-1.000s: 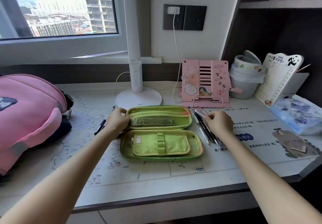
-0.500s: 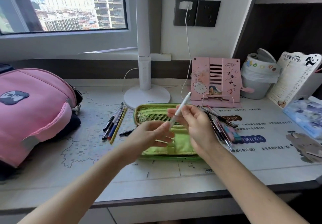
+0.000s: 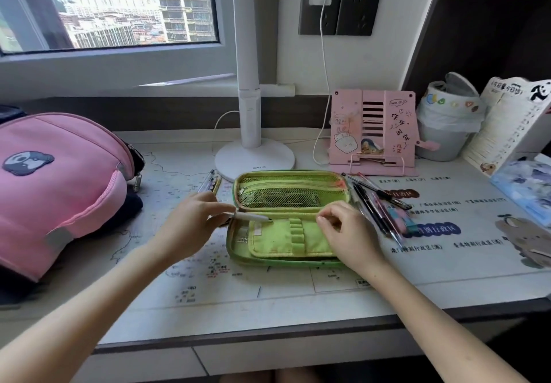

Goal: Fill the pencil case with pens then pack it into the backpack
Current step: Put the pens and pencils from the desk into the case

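While our left hand (image 3: pixel 193 218) pinches a white pen (image 3: pixel 252 217) by its rear end, tip pointing right across the near half of the open green pencil case (image 3: pixel 286 218), our right hand (image 3: pixel 348 233) rests on that half's inner flap, fingers curled and lightly pressing the fabric beside the row of elastic loops (image 3: pixel 296 230); it holds no pen. The case lies flat on the desk (image 3: pixel 298 293), its mesh-pocket half farther from us. More pens (image 3: pixel 378 206) lie just right of the case, and a few others (image 3: pixel 210 184) just beyond our left hand. The pink backpack (image 3: pixel 59 185) sits well to the left, not touching the case.

We judge the pen is being fed toward a loop. It could miss the narrow elastic and skid over the flap, or the flap could buckle if our right hand lets it slacken. Our right wrist could also nudge the loose pens toward the desk edge.

We cannot tell whether the backpack's main opening is unzipped, how many pens our left hand covers, or what lies under the flap.
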Available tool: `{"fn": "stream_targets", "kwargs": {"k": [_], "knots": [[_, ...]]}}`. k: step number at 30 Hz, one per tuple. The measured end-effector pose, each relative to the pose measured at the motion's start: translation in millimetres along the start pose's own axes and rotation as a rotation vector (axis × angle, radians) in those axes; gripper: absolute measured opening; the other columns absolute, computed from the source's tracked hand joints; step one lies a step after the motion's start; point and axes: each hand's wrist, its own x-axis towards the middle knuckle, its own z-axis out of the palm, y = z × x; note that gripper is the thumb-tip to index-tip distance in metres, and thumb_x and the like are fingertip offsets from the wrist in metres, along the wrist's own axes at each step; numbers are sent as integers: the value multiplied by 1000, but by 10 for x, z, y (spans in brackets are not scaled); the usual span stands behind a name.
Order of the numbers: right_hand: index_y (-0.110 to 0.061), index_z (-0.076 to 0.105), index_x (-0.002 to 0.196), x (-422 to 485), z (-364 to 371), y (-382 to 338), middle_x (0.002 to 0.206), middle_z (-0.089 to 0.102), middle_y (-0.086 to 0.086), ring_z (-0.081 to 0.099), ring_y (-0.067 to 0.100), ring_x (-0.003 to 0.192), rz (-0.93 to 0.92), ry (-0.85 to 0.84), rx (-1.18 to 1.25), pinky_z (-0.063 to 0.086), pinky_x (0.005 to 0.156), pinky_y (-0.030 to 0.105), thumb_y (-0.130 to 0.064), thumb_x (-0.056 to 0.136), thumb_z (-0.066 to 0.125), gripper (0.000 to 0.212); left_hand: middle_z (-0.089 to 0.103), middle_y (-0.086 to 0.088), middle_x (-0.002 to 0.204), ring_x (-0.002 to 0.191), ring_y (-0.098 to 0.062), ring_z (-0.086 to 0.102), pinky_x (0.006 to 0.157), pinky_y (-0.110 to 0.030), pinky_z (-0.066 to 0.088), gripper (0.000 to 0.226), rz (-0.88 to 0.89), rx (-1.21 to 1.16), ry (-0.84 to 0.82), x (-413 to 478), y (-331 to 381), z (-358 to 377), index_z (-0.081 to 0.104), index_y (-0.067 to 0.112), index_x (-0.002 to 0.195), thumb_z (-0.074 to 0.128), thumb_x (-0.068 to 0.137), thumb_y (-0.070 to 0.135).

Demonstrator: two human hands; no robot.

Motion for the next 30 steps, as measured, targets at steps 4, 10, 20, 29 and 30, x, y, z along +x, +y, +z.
{"fn": "stream_targets", "kwargs": {"k": [4, 10, 20, 29, 30], "knots": [[-13, 67, 81, -11, 26, 8, 90, 64, -6, 57, 12, 77, -27, 34, -44, 45, 65, 24, -14, 85, 60, 8, 62, -2, 78, 73, -20, 48, 61, -29, 40, 21, 148, 60, 19, 65, 102, 38, 71, 20, 103, 62, 84, 16], [-13, 66, 80, -13, 46, -13, 96, 60, -6, 55, 14, 87, -44, -7, -92, 47, 70, 30, -13, 85, 58, 9, 66, -6, 74, 70, -28, 56, 60, -31, 47, 15, 287, 143, 17, 186, 266, 89, 74, 19, 94, 64, 84, 15], [-15, 62, 86, -20, 41, -36, 101, 56, -5, 53, 15, 92, -43, -49, -122, 45, 77, 30, -12, 85, 57, 6, 67, -4, 73, 72, -26, 56, 67, -29, 47, 18, 335, 57, -34, 202, 283, 189, 73, 11, 96, 69, 78, 8], [-19, 52, 115, 16, 69, -42, 115, 50, -5, 51, 16, 98, 12, -151, -112, 45, 83, 34, -16, 87, 57, 29, 69, -4, 99, 98, -23, 55, 86, -31, 43, 18, 183, -119, -159, 426, 444, 442, 68, 13, 99, 65, 81, 14], [-19, 54, 116, 25, 69, -45, 115, 50, -5, 51, 16, 98, 9, -158, -108, 44, 82, 32, -16, 87, 57, 29, 68, -4, 99, 99, -23, 53, 87, -33, 42, 18, 164, -128, -168, 429, 456, 455, 67, 13, 99, 65, 81, 14]]}}
